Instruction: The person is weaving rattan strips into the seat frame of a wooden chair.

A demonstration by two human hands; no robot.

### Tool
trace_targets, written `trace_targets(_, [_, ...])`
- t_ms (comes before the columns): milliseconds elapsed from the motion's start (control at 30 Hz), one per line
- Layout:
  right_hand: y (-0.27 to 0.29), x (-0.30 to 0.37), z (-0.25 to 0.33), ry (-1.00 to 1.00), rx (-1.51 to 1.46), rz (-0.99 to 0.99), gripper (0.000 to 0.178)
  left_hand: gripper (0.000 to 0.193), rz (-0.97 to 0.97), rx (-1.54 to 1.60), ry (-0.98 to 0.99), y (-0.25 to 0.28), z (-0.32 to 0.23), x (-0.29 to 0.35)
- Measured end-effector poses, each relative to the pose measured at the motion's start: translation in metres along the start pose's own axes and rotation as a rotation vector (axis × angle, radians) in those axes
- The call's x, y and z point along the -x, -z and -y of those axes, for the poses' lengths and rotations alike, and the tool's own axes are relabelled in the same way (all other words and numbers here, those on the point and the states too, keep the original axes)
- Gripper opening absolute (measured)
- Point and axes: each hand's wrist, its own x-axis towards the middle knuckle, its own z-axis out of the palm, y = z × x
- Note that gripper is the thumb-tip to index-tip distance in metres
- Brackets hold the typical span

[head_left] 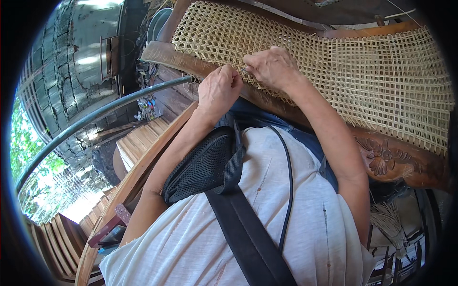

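Note:
A woven cane panel (267, 40) with open holes fills the wooden frame (164, 55) in front of me. My right hand (273, 67) rests on the weave near its close edge, fingers closed round a thin, pointed tool (244, 70). Only the tool's dark tip shows; the rest is hidden in the hand, so its kind is unclear. Beside it, my left hand (219, 90) is at the frame's near rail with thumb and fingers pinched together. Whatever it pinches, perhaps a fine strand, is too small to make out. The two hands are a short gap apart.
A curved metal pipe (109, 106) arcs in from the left toward the frame. Stacked wooden pieces (143, 138) and a long wooden board (138, 176) lie left of me. Carved flowers (386, 155) mark the frame's right front. A bundle of pale strands (389, 224) hangs at lower right.

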Motion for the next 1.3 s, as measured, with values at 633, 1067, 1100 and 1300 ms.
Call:
trace_targets(633, [0.011, -0.023, -0.014, 0.372, 0.162, 0.073, 0.012, 0.013, -0.001, 0.069, 0.075, 0.004, -0.005, 0.003])
trace_targets(1067, [0.024, -0.031, -0.013, 0.135, 0.058, 0.322, 0.019, 0.013, -0.018, 0.049, 0.066, 0.000, -0.005, 0.003])
trace_targets(1100, [0.028, -0.031, -0.013, 0.043, 0.123, 0.291, 0.014, 0.013, -0.021, 0.049, 0.069, -0.001, -0.004, 0.003])
trace_targets(1300, [0.027, -0.018, -0.005, 0.010, 0.137, 0.279, 0.010, 0.013, -0.005, 0.024, 0.082, 0.002, -0.006, 0.001])
